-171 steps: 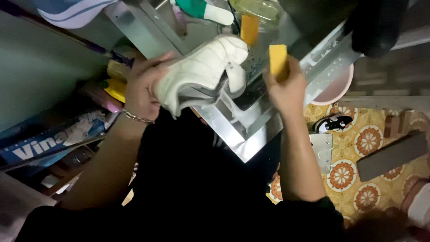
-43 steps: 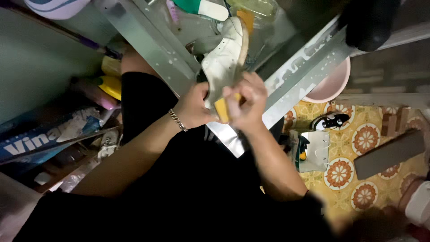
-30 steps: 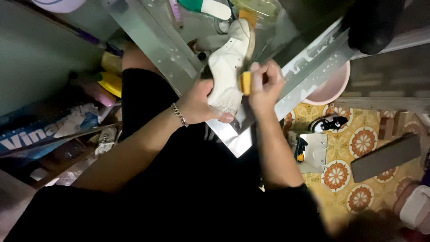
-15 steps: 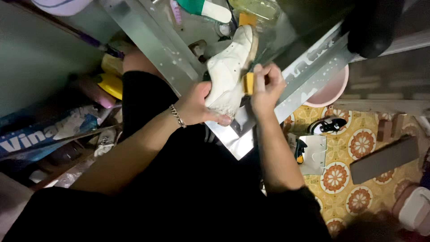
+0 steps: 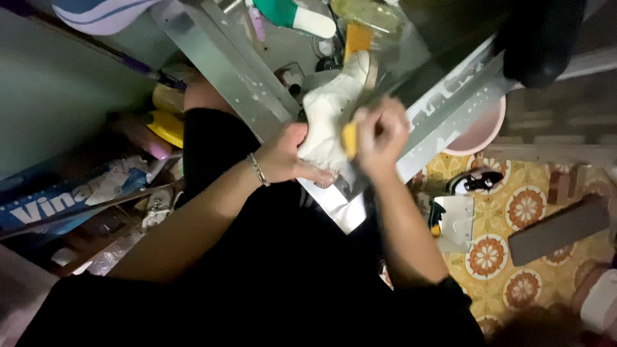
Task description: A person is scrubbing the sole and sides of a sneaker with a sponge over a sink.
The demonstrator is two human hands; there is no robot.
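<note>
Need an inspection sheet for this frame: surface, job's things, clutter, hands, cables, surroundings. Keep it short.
Surface: metal sink, rim spotted with white flecks.
Job's things: white shoe held over the sink edge; yellow sponge pressed against its side.
Clutter: green and white bottle, a second yellow sponge, small items around the basin, too dim to tell.
Hands: left hand grips the shoe's lower end, bracelet on the wrist; right hand closed on the yellow sponge, fingers curled.
Cables: nothing seen.
Surroundings: yellow patterned floor tiles, pink basin, black and white shoe on the floor, blue box left of the person.
</note>
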